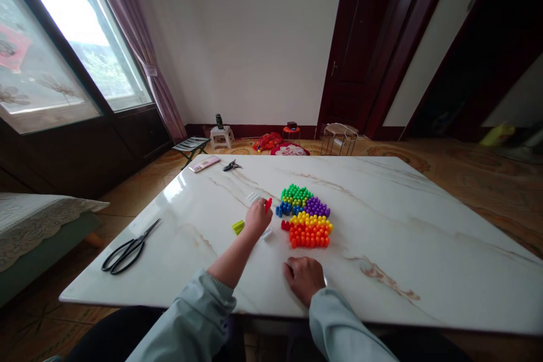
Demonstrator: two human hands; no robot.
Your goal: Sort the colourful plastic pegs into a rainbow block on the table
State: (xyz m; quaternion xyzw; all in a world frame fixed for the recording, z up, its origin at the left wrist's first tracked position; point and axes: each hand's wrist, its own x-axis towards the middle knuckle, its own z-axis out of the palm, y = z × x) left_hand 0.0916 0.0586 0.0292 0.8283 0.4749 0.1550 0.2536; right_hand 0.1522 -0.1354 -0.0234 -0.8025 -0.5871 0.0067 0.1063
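Note:
My left hand pinches a small red plastic piece above the table, left of a group of round-topped plastic pieces. Green pieces stand at the back of this group, blue pieces at its left and purple pieces at its right. Yellow pieces and orange pieces form the front. White pieces and yellow-green pieces lie around my left hand. My right hand rests closed on the table in front of the orange pieces; whatever its curled fingers hold, if anything, is hidden.
Black-handled scissors lie on the marble-patterned table at the left. A phone and a small dark hand tool lie near its far left edge. Beyond stand a white stool and a wire-legged stool.

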